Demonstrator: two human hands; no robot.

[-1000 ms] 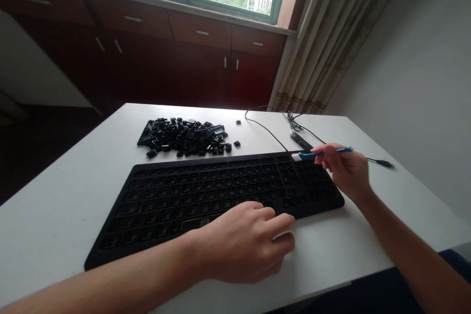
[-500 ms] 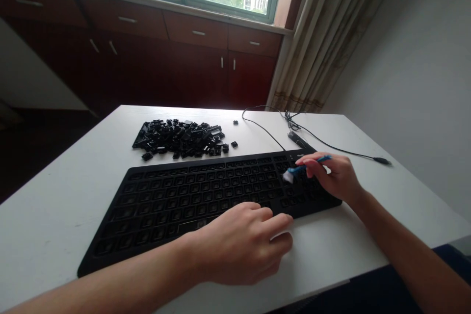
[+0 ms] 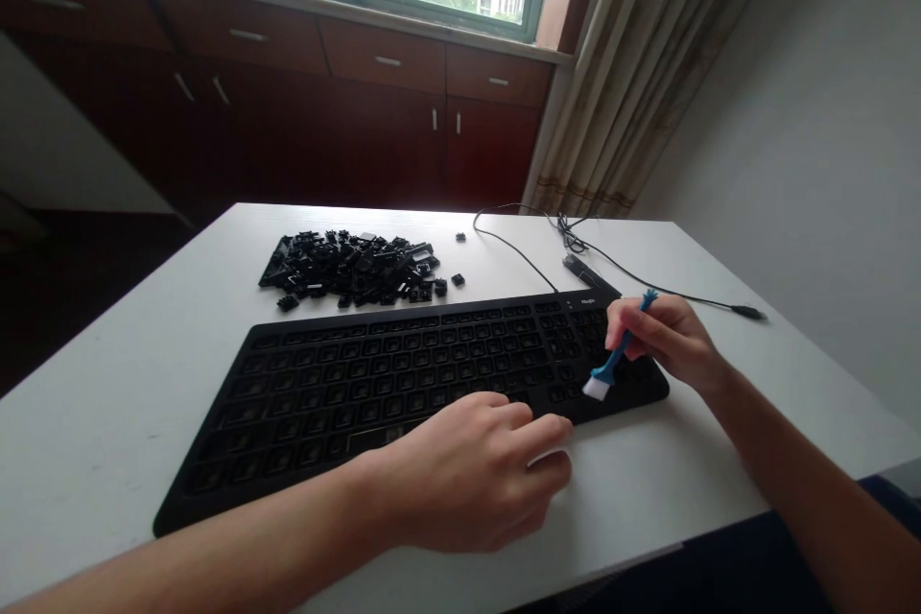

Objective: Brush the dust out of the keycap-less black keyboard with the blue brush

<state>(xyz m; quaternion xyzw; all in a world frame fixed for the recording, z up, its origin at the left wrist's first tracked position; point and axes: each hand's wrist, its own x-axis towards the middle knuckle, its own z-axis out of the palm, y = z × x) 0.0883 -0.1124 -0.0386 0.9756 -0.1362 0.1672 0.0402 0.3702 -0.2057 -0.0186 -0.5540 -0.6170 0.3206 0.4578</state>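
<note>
Apparently, keycaps [image 3: 345, 269] heap behind the keyboard [image 3: 374, 384].

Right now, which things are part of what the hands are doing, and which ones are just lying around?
Part of it:
right hand, gripping a small blue brush
left hand, resting on the keyboard's front edge
black keyboard, keycaps off
pile of black keycaps

Just lying around:
black cable
curtain
</note>
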